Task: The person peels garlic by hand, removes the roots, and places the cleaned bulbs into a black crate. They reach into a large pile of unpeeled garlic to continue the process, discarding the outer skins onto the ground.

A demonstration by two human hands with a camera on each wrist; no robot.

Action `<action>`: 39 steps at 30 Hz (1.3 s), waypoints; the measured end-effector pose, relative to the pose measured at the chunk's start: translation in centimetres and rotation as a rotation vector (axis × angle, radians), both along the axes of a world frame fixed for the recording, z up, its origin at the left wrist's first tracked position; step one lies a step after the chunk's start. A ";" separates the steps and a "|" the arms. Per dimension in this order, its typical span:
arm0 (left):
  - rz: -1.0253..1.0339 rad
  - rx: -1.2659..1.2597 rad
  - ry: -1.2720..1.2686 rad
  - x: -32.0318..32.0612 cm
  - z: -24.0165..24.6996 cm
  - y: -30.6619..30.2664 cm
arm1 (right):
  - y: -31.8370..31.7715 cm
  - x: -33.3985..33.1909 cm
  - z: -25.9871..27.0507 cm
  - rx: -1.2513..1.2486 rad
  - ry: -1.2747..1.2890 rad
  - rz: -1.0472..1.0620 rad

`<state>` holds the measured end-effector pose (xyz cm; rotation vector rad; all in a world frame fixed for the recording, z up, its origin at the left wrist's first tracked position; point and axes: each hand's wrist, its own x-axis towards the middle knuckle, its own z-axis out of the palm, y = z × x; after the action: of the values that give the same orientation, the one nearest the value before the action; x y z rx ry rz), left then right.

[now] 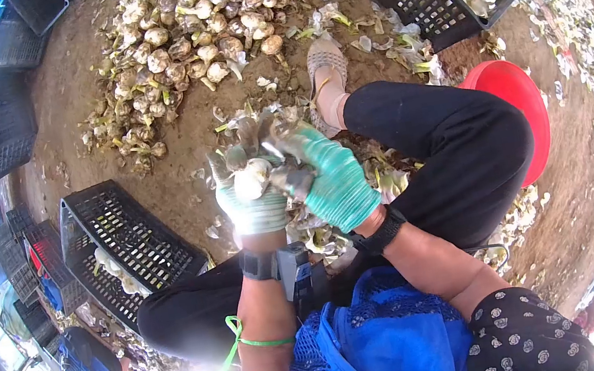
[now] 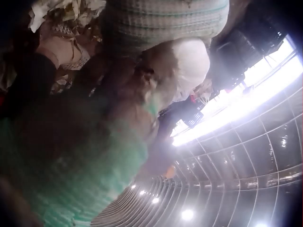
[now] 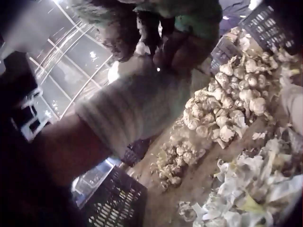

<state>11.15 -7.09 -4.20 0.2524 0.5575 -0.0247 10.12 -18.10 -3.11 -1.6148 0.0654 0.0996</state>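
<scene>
In the head view, my left hand [image 1: 251,202], in a dirty white-and-green knit glove, holds a garlic bulb [image 1: 252,179] with its pale side showing. My right hand [image 1: 332,176], in a green glove with darkened fingers, pinches at the bulb from the right; motion blurs its fingertips. The left wrist view has the bulb [image 2: 191,64] white on one side and brownish on the other, with the right glove [image 2: 90,161] close against it. Seen from the right wrist, the two gloves meet and mostly hide the bulb.
Unpeeled garlic [image 1: 209,21] lies heaped ahead. A black crate [image 1: 431,1] holds peeled bulbs; another crate [image 1: 138,234] stands at left. A red basin [image 1: 521,103] sits beyond the right knee. Loose skins [image 1: 320,232] litter the ground between the legs.
</scene>
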 end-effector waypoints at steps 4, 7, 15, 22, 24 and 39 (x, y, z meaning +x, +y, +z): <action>0.076 0.295 0.144 0.0 -2.9 0.8 | 0.1 0.2 -0.4 -0.354 -0.350 0.004; -0.131 0.065 -0.050 0.1 -2.3 1.5 | 0.3 0.2 -0.5 -0.359 -0.284 0.049; -0.214 0.162 0.134 2.3 -3.4 2.1 | -1.1 1.5 -1.5 -0.424 -0.180 0.074; -0.467 0.864 -0.093 6.2 -8.5 -0.7 | -5.8 8.7 -4.2 1.031 0.438 -0.408; -0.508 0.908 -0.043 8.4 -6.4 -1.0 | -9.9 11.4 -2.0 1.127 0.109 -0.540; -1.444 2.558 -0.378 22.5 -16.1 -4.4 | -6.0 11.8 -6.7 0.666 0.418 -0.562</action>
<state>33.65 -11.46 -20.26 3.0201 -0.4579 -0.6631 21.95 -24.13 -9.83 -0.8463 0.7275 0.0159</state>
